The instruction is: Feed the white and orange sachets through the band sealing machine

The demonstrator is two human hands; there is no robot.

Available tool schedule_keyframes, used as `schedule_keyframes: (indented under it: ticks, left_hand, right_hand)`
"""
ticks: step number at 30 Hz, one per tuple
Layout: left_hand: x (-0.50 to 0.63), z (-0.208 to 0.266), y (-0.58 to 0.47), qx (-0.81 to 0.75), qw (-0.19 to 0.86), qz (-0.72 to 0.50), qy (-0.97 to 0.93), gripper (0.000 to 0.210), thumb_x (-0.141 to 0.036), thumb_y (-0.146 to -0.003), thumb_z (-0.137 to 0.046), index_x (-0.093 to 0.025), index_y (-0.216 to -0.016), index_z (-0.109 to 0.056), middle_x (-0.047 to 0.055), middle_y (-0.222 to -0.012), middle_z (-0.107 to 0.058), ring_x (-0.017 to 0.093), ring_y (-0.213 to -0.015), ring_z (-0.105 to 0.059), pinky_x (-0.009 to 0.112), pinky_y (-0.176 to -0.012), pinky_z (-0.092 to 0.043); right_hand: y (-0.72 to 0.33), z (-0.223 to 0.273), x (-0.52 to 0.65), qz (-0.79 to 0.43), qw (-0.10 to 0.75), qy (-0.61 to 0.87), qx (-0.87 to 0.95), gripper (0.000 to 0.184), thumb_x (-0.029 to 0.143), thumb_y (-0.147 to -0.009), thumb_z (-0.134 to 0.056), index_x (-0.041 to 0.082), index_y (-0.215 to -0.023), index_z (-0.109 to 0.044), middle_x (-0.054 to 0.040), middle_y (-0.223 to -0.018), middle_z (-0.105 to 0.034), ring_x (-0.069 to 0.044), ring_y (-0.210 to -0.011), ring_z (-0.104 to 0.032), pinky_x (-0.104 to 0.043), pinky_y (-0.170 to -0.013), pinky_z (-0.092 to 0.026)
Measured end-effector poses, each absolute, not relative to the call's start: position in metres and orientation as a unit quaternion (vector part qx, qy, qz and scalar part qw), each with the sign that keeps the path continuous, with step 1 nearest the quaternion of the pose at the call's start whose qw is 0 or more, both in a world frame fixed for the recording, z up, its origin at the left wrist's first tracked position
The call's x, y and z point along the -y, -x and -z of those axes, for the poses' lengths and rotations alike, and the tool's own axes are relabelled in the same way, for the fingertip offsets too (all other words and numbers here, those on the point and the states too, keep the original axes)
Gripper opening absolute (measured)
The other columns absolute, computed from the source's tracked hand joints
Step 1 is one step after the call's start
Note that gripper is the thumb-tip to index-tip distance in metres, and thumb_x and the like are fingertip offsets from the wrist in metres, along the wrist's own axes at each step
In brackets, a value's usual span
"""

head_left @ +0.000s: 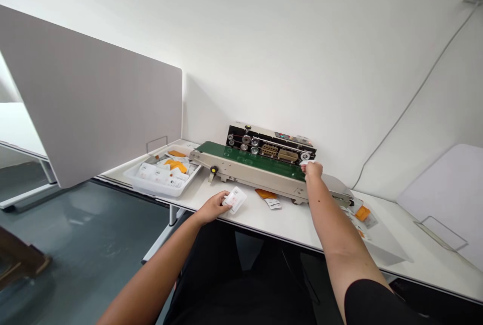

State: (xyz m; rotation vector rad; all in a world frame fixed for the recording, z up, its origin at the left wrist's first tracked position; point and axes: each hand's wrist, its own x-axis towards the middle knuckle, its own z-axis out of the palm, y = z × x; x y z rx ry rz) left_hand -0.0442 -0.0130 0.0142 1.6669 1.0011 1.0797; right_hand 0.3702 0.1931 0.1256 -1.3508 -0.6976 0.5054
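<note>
Long white counter (287, 224) carrying a beige-and-black metal machine (251, 172) with flat green belt (260, 163), translucent plastic bin (151, 189) sitting left, right hand (313, 169) grip pinching a partly hidden white item (304, 162) at belt's right end, left hand (215, 207) grip pinching a flat white packet (236, 199) at counter's front edge.

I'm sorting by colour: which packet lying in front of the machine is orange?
The rear packet, close to the machine's lower edge; its orange colour contrasts with the white packets nearer the viewer.

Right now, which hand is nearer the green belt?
Right. The right hand is at the right end of the belt; the left hand is in front, farther off.
</note>
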Motion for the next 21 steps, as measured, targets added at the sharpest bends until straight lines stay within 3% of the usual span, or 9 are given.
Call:
schedule_keyframes:
  ticks: [8,14,21]
  left_hand:
    - [0.017,-0.019,0.044,-0.416,0.435,-0.431,-0.672,0.042,-0.040,-0.079,-0.071,-0.017,-0.112,-0.060,0.006,-0.103,-0.072,0.025,-0.096,-0.067,0.032,-0.084,-0.051]
    - [0.014,-0.015,0.044,-0.403,0.437,-0.443,-0.671,0.042,-0.040,-0.078,-0.073,-0.017,-0.111,-0.061,0.006,-0.103,-0.072,0.025,-0.096,-0.067,0.032,-0.085,-0.051]
    - [0.012,-0.012,0.045,-0.408,0.439,-0.433,-0.674,0.044,-0.042,-0.079,-0.072,-0.017,-0.114,-0.060,0.007,-0.107,-0.072,0.027,-0.099,-0.067,0.032,-0.085,-0.050]
  right_hand:
    - [-0.374,-0.121,-0.184,-0.168,0.739,0.606,0.241,0.028,0.014,-0.077,-0.052,0.017,-0.102,-0.062,-0.0013,-0.066,-0.063,-0.014,-0.047,-0.057,-0.019,-0.037,-0.040]
    - [-0.368,-0.122,-0.183,-0.274,0.717,0.583,0.265,0.009,0.010,-0.074,-0.058,0.016,-0.080,-0.058,0.0013,-0.053,-0.055,-0.010,-0.038,-0.047,-0.017,-0.033,-0.033]
    - [-0.354,-0.130,-0.186,-0.403,0.685,0.536,0.284,0.018,0.006,-0.079,-0.064,0.018,-0.084,-0.051,0.0042,-0.057,-0.052,-0.007,-0.038,-0.044,-0.013,-0.032,-0.033]
